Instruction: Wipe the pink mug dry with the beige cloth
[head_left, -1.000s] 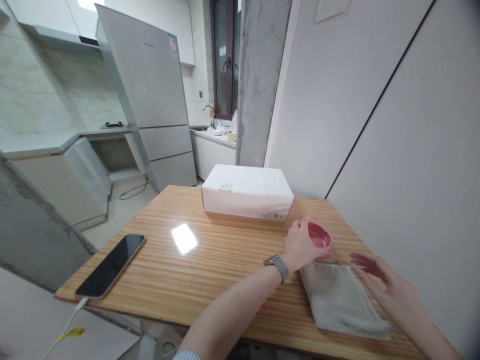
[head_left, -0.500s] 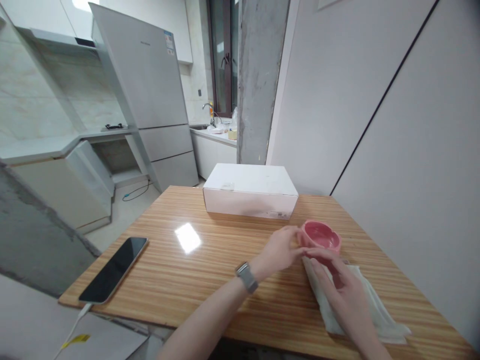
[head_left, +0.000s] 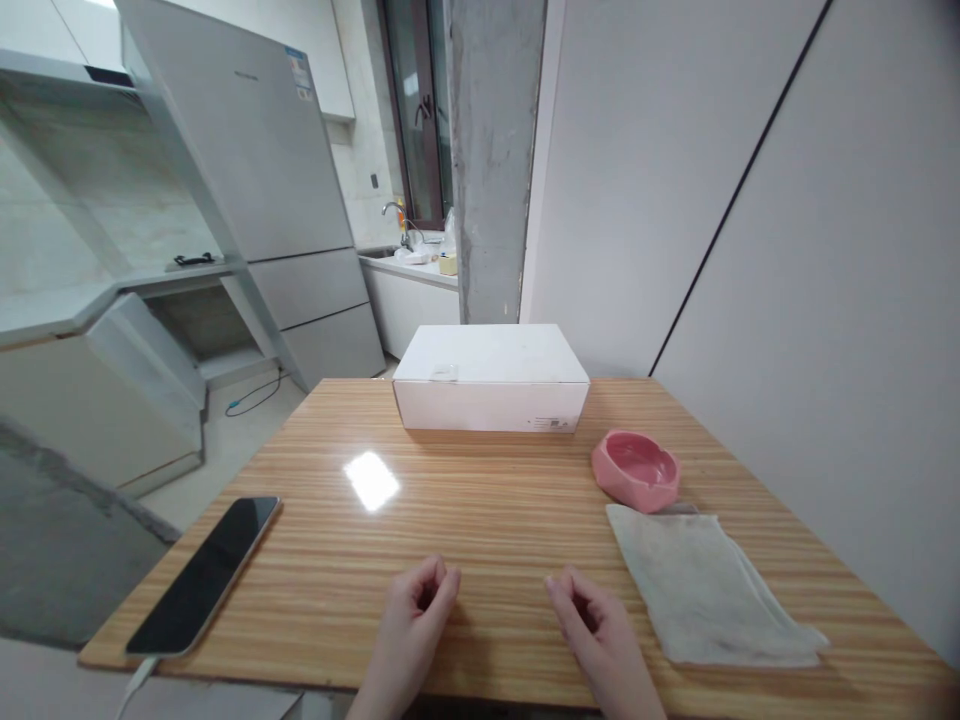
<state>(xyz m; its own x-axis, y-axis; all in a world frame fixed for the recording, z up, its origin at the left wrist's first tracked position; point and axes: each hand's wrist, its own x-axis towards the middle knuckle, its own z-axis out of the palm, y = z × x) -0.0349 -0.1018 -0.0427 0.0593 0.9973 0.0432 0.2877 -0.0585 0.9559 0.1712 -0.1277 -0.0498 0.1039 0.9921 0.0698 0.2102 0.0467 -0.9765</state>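
My left hand [head_left: 411, 620] rests on the wooden table [head_left: 480, 510] near its front edge, fingers curled in loosely and holding nothing. Beside it my right hand [head_left: 596, 630] lies the same way, curled and empty. A small pink bowl [head_left: 636, 470] stands on the table at the right, well beyond both hands. Just in front of the bowl lies a folded beige cloth [head_left: 705, 590], a little to the right of my right hand. Neither hand touches the bowl or the cloth.
A white closed box [head_left: 491, 378] sits at the table's far edge. A black phone [head_left: 204, 572] with a cable lies at the front left corner. A wall runs along the right; a refrigerator [head_left: 255, 190] and kitchen counters stand beyond the table.
Both hands have left the pink bowl and the cloth and drawn back to the table's front edge. The bowl now stands alone behind the cloth.
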